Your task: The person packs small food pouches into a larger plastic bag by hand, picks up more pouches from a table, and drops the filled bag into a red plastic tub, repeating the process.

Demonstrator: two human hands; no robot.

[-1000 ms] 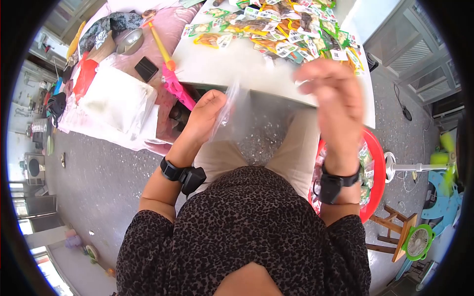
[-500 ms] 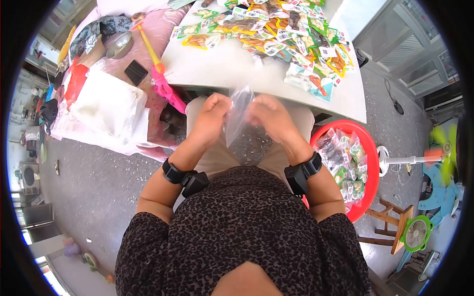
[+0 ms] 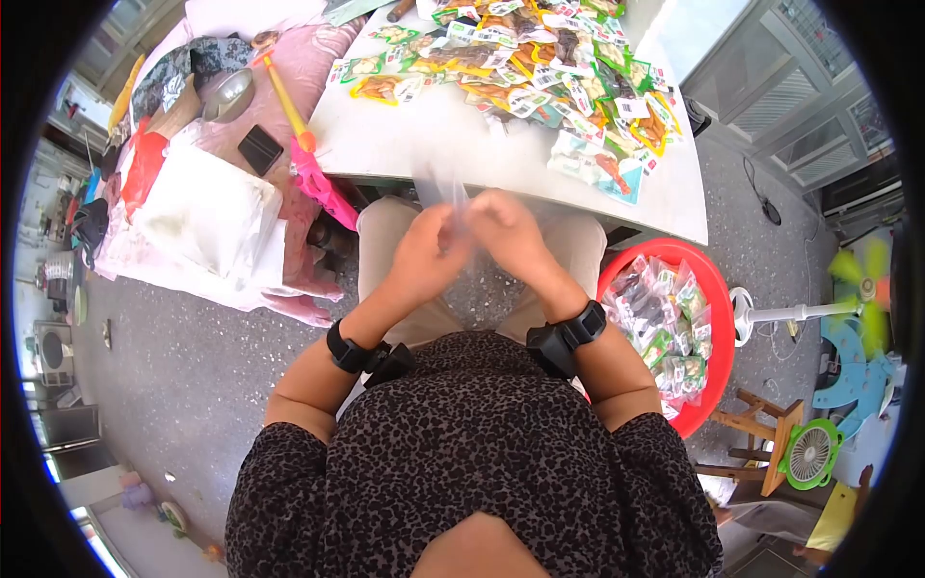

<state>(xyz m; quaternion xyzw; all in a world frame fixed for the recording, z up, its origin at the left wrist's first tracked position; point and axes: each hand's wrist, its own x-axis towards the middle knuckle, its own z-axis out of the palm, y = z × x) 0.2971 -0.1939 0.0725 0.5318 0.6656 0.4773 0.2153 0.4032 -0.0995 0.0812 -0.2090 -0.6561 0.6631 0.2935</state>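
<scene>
A clear plastic bag (image 3: 441, 186), smeared by motion, stands up from between my hands, just off the front edge of the table. My left hand (image 3: 429, 249) is closed on its lower part. Close beside it, my right hand (image 3: 511, 236) has its fingers curled in a pinch at the bag's right side; the fingertips are blurred. Whether anything is inside the bag I cannot make out. Beyond my hands, a pile of small printed food packets (image 3: 540, 72) covers the back of the white table (image 3: 434, 144).
To my right on the floor stands a red basin (image 3: 721, 356) holding several bagged packets (image 3: 674, 328). A wooden stool (image 3: 771, 433), a green fan (image 3: 812, 453) and a standing fan (image 3: 872, 289) are further right. At left, a pink-covered surface (image 3: 318, 48) carries a phone (image 3: 260, 149) and a metal bowl (image 3: 231, 93).
My hands have come closer together and lower, and the bag has shifted up and left, now tilting away from me. Something yellow and a hand have appeared at the lower right edge.
</scene>
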